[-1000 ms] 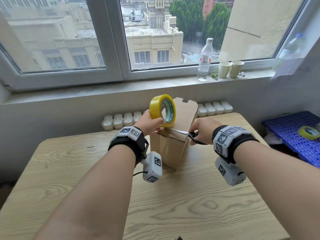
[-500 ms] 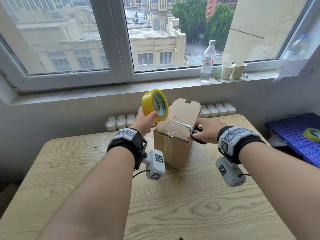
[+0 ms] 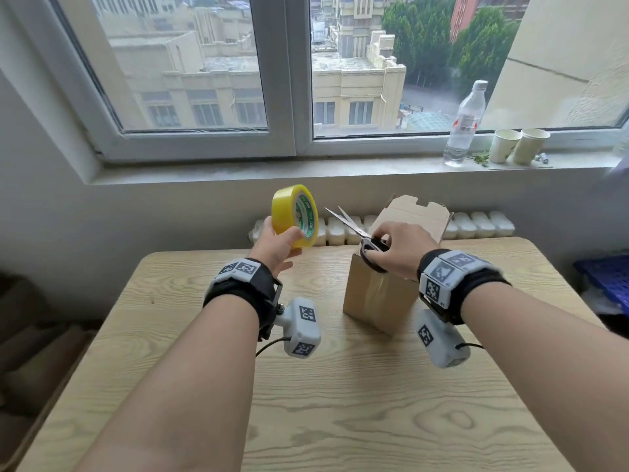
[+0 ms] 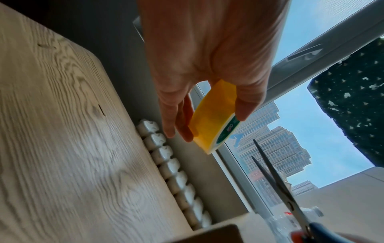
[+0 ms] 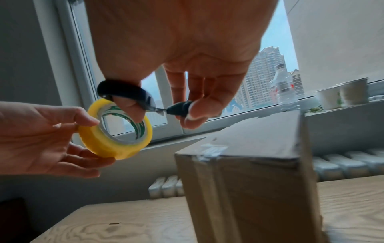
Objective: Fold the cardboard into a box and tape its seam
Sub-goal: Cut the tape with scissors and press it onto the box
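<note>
A brown cardboard box (image 3: 377, 298) stands upright on the wooden table (image 3: 340, 403), its far flap raised and clear tape running down its near seam (image 5: 209, 151). My left hand (image 3: 277, 245) holds a yellow tape roll (image 3: 295, 216) in the air, left of the box and apart from it. In the left wrist view the roll (image 4: 212, 121) sits between thumb and fingers. My right hand (image 3: 394, 250) grips black-handled scissors (image 3: 357, 229) above the box top, blades slightly parted and pointing toward the roll. The roll (image 5: 118, 129) and the scissor handles (image 5: 124, 92) also show in the right wrist view.
A water bottle (image 3: 464, 124) and two paper cups (image 3: 517, 144) stand on the window sill at the back right. White moulded trays (image 3: 476, 224) line the table's far edge. A blue crate (image 3: 609, 281) sits off the table to the right.
My left hand has carried the tape roll up and to the left, away from the box. The scissors have lifted off the box top, blades now parted toward the roll.
</note>
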A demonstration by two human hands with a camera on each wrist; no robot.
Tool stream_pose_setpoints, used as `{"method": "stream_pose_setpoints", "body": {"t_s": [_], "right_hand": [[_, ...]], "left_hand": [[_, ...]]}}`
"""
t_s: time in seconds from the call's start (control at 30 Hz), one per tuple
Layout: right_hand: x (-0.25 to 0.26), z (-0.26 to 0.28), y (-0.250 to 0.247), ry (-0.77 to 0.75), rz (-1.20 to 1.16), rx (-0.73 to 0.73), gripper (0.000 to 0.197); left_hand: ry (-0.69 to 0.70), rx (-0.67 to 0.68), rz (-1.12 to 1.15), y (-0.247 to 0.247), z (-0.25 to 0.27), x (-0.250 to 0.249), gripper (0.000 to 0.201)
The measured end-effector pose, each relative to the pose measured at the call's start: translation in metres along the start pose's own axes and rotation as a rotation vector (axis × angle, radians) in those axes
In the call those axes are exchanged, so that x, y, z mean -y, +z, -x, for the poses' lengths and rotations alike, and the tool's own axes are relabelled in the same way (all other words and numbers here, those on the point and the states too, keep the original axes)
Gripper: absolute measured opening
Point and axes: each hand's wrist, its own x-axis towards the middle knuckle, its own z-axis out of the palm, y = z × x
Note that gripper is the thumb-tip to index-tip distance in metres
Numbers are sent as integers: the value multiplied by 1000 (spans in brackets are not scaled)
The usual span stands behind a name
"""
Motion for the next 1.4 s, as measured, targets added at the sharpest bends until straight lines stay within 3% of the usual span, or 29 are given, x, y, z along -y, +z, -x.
{"method": "stream_pose_setpoints", "body": {"t_s": [0.13, 0.27, 0.33, 0.47, 0.53, 0.83, 1.23, 1.4], "right_hand": [[30, -7, 33, -60, 22, 69, 37], [49, -9, 80, -90, 112, 186, 35], [53, -8, 102, -75, 131, 260, 29], [61, -8, 140, -14, 109, 339, 21], [62, -10, 157, 8, 132, 355, 22], [48, -13, 205, 40, 283, 376, 25], [29, -4, 250, 66, 283, 553, 27], [23, 0, 241, 55, 217, 500, 30]], "left_hand": [[-6, -58, -138, -39, -1, 22, 31], [-64, -119, -405, -79, -16, 64, 73], [-113, -141, -528, -101, -31, 95, 77], [-191, -138, -658, -122, -20, 114, 40], [-185, -147, -677, -128, -16, 121, 34], [-204, -128, -801, -129, -22, 168, 51], [-160, -186, -967, -110, -15, 215, 26], [-210, -115, -957, -100, -14, 213, 27]]}}
